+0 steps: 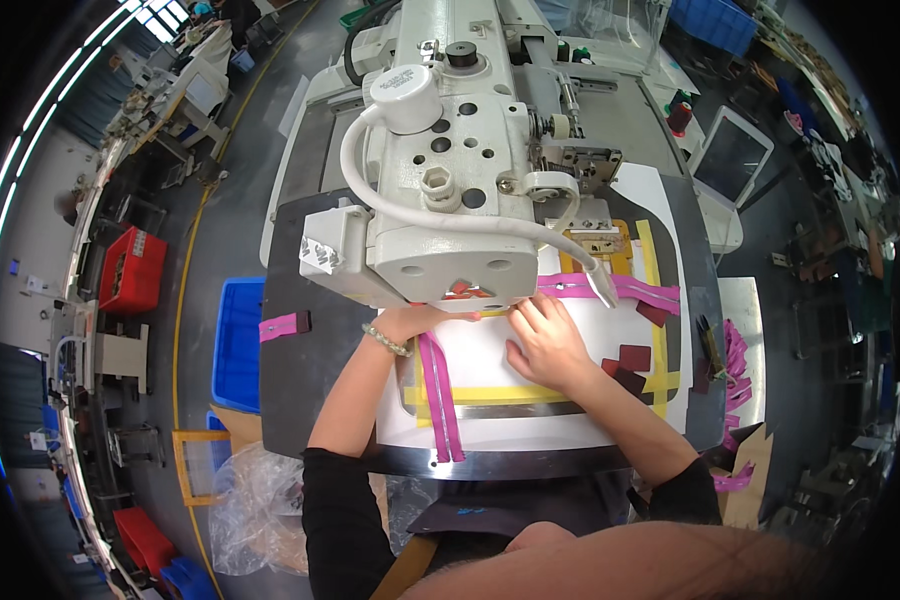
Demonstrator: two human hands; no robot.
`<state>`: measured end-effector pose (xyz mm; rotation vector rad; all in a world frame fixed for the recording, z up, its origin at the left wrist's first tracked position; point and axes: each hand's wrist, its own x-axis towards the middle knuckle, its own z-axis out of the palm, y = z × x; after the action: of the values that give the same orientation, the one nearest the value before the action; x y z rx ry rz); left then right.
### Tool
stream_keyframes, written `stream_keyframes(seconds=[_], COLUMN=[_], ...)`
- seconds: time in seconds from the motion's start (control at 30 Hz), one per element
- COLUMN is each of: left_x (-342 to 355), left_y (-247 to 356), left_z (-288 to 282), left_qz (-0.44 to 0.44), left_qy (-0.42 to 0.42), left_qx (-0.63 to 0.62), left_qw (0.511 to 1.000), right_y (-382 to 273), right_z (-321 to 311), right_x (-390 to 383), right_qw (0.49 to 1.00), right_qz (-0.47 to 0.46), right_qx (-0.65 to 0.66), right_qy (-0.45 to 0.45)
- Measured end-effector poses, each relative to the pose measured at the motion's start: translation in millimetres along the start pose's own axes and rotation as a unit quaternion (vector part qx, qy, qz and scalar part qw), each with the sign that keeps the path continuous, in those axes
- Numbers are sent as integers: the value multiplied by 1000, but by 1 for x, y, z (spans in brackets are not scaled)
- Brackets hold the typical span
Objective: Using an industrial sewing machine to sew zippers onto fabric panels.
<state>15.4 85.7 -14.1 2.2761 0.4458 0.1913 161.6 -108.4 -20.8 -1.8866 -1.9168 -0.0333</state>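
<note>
A white sewing machine head (450, 255) hangs over a white template (470, 360) edged with yellow tape. My left hand (420, 321) reaches under the head's left side, its fingers mostly hidden, beside a pink zipper strip (440, 410) hanging toward me. My right hand (542, 335) rests on the template just under the head's front edge, thumb apart and fingers bent, the tips partly hidden. Another pink zipper strip (645, 294) runs sideways beyond it. Dark red square pieces (635, 359) lie right of my right wrist.
A loose zipper strip (282, 328) lies on the dark table at left. Pink zippers (732, 360) pile on a side table at right. A monitor (730, 155) stands back right. A blue bin (237, 340), red bin (130, 270) and plastic bag (250, 510) are at left.
</note>
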Motion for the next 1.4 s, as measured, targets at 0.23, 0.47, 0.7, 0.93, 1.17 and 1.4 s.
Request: stream_keyframes(seconds=[0.23,0.47,0.7,0.93,1.17,1.4], left_x=[-1,-24,-40,-44,-43,-47], left_y=[23,12,32,34,37,37], left_z=[-2,16,30,38,35,35], left_qz=[-132,42,4,13,54,73], left_qy=[-52,21,76,145,159,174], left_qx=[-63,54,220,227,216,210], left_qw=[988,997,972,963,962,959], right_y=[4,-9,4,23,63,41], right_z=[1,-11,-14,-25,-4,-28], right_x=[-5,-16,-13,9,39,24], right_qw=[1000,1000,997,988,997,993], right_qz=[1,-27,-70,-140,57,97], right_qx=[-6,5,-20,-65,-20,-56], right_qy=[-3,-3,0,19,39,-48])
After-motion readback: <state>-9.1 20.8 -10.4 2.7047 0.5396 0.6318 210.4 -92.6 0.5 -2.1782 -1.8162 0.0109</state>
